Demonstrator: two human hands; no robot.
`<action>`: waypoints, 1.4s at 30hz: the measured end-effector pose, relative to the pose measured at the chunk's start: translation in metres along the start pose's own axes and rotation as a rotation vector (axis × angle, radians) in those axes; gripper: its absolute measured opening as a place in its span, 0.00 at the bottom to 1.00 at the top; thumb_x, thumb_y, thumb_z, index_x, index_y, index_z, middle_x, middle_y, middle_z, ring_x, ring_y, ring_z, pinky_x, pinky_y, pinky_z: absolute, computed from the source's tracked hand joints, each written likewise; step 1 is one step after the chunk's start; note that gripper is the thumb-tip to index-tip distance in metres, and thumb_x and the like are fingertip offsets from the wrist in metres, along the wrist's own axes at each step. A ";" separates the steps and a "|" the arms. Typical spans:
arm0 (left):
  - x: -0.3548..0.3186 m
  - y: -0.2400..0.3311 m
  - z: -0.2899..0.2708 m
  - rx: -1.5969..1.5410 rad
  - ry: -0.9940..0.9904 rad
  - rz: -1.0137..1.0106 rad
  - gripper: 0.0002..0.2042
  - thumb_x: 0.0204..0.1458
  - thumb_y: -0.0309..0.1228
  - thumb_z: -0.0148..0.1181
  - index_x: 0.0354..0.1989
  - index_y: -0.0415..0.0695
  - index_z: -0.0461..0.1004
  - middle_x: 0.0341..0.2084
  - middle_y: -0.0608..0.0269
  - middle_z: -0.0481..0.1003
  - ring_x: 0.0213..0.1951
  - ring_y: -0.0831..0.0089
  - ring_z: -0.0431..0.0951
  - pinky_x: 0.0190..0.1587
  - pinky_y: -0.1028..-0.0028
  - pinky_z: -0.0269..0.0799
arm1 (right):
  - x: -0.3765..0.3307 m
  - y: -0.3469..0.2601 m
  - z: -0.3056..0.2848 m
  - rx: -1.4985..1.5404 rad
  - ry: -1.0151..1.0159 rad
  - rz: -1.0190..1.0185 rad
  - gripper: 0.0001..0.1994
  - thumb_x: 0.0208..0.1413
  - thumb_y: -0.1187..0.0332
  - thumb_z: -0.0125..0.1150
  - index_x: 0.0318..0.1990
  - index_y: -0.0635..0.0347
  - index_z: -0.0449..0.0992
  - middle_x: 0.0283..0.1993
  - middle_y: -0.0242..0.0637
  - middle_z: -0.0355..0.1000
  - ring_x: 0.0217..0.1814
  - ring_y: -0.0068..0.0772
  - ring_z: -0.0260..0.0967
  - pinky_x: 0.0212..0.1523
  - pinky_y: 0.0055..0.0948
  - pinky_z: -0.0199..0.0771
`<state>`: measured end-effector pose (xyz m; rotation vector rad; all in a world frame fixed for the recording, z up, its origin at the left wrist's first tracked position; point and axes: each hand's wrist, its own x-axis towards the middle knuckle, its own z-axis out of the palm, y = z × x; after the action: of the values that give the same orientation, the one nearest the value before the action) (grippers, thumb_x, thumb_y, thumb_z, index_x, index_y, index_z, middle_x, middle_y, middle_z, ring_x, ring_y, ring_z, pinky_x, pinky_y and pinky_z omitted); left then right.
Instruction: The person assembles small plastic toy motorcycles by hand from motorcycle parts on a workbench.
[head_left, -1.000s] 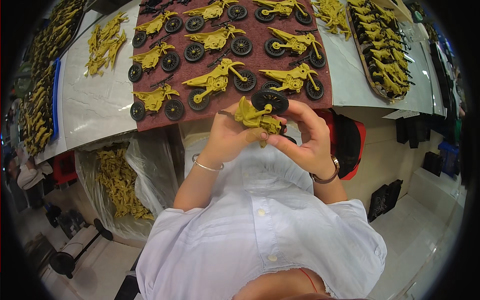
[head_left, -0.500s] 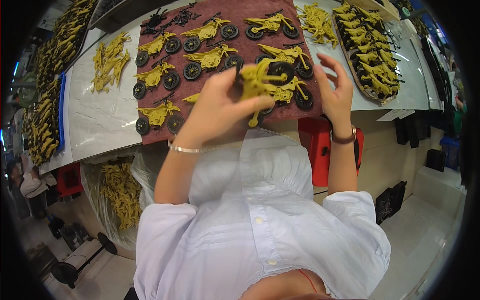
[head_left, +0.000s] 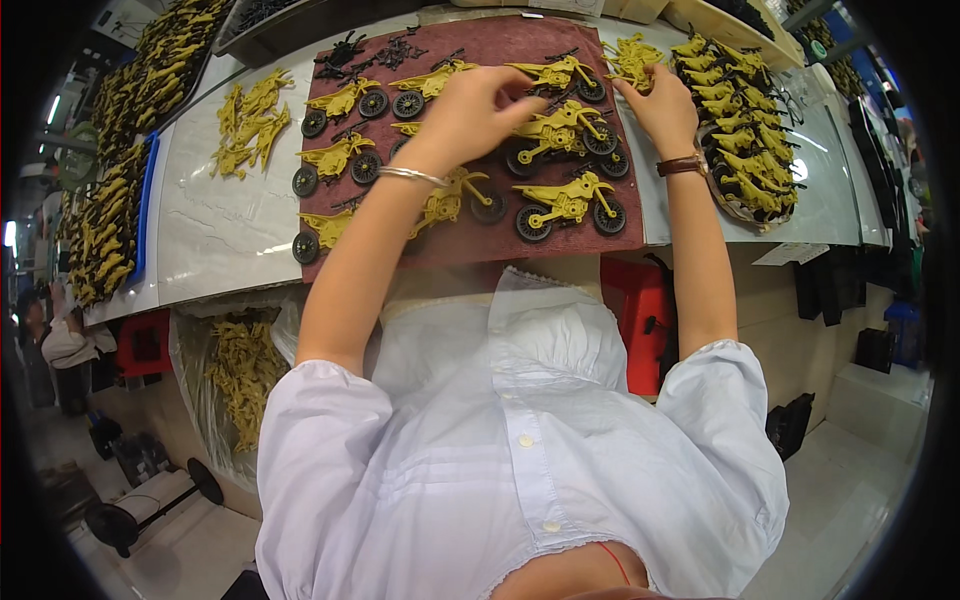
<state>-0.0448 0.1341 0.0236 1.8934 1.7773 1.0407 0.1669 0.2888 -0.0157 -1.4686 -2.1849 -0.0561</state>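
My left hand (head_left: pixel 478 115) hovers over the maroon cloth (head_left: pixel 470 235), thumb and fingers apart with nothing seen between them. Just right of its fingertips, a yellow toy motorcycle (head_left: pixel 563 132) with black wheels lies partly over another one. Closer to me rests a toy motorcycle (head_left: pixel 568 203) with both wheels showing. My right hand (head_left: pixel 662 115) reaches past the cloth's right edge to a small pile of yellow motorcycle parts (head_left: pixel 632 58). Its thumb and forefinger are spread at the pile's near side; the other fingers are partly hidden.
Several more toy motorcycles (head_left: pixel 338 158) lie in rows on the cloth, with black small parts (head_left: pixel 342 55) at its far left. Loose yellow parts (head_left: pixel 250 120) sit on the left tabletop. A packed tray of yellow pieces (head_left: pixel 740 145) stands at right. Below the table hangs a plastic bag (head_left: pixel 190 370).
My left hand has let go of the toy motorcycle it held and moved farther over the cloth. My right hand has moved away from me to the yellow parts pile.
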 end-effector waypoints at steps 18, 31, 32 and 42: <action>-0.067 -0.071 -0.074 0.185 -0.013 -0.087 0.08 0.48 0.30 0.59 0.33 0.40 0.70 0.28 0.66 0.70 0.30 0.75 0.70 0.36 0.77 0.66 | -0.072 0.019 -0.058 0.442 -0.012 0.121 0.12 0.43 0.70 0.60 0.37 0.65 0.75 0.27 0.40 0.74 0.26 0.26 0.71 0.29 0.25 0.70; -0.055 -0.045 -0.046 -1.048 0.050 -0.579 0.09 0.59 0.32 0.42 0.41 0.41 0.65 0.37 0.63 0.71 0.39 0.73 0.74 0.45 0.64 0.74 | -0.105 0.022 -0.051 0.317 0.042 0.044 0.11 0.42 0.73 0.57 0.35 0.65 0.74 0.29 0.42 0.71 0.24 0.33 0.70 0.28 0.31 0.69; -0.055 -0.041 -0.046 -0.993 0.096 -0.610 0.10 0.59 0.31 0.41 0.43 0.40 0.66 0.39 0.60 0.72 0.41 0.70 0.74 0.46 0.60 0.74 | -0.106 0.021 -0.054 0.290 0.067 0.051 0.10 0.42 0.72 0.58 0.35 0.64 0.75 0.29 0.41 0.71 0.25 0.34 0.70 0.29 0.31 0.69; -0.086 -0.021 -0.062 -1.155 0.253 -0.471 0.15 0.59 0.31 0.35 0.48 0.36 0.65 0.43 0.54 0.71 0.46 0.65 0.73 0.47 0.58 0.73 | -0.124 0.001 -0.087 0.569 0.257 0.025 0.10 0.42 0.77 0.61 0.36 0.61 0.77 0.33 0.35 0.74 0.32 0.28 0.68 0.36 0.26 0.68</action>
<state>-0.0991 0.0401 0.0276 0.6356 1.1410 1.6255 0.2367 0.1559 0.0070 -1.0933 -1.7748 0.3401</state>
